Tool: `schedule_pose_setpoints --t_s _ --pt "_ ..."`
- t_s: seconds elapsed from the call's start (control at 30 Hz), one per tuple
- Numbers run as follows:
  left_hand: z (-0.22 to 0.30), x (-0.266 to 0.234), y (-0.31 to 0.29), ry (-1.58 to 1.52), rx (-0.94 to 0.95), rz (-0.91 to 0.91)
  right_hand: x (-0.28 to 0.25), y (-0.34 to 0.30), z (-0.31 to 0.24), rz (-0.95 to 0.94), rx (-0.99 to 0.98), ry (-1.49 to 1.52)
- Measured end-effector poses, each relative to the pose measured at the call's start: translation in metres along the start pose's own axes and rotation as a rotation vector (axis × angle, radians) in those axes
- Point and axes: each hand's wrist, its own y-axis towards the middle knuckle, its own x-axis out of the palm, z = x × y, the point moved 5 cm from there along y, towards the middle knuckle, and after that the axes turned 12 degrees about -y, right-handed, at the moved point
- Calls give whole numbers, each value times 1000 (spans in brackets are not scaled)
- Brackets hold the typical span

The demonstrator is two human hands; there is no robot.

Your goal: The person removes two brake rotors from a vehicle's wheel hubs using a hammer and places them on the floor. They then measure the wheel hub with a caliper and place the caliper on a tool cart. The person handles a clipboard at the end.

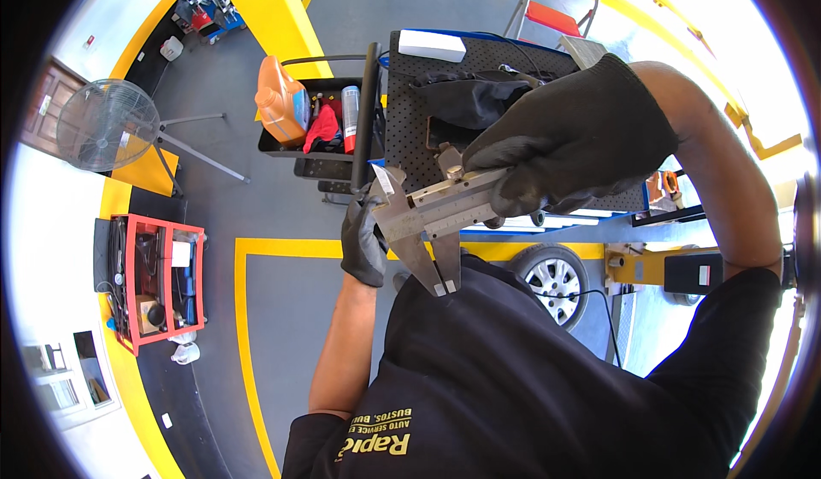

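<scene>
Grey metal caliper (449, 208) was held up in front of the dark shirt (513, 368), between the two gloved hands, on the near side of the perforated worktop (409, 137). Long axis ran left to right, right end a little higher in view; its long measuring jaws stood across that axis, tips toward the shirt, a narrow gap between them. Right hand (581, 141) was closed round the beam, fingers curled; the beam's far end was lost inside the glove. Left hand (366, 239) was nearer the head end, fingers bent, half closed, partly behind the metal. Could not tell whether it gripped the head or merely touched it. White box (432, 46) and black bundle (475, 101) lay on the worktop. Beyond the left hand, a black tray (295, 151) held an orange jug (280, 103), red cloth (321, 130) and spray can (350, 115). Wheel (554, 286) showed past the shirt, right side.
</scene>
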Motion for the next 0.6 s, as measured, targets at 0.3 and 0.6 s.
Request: schedule_pose_setpoints --t_s 0.3,0.6 --pt "-33 10 35 83 -196 105 48 68 138 249 478 209" --pt "-43 16 42 571 -164 153 156 112 188 609 258 1030"
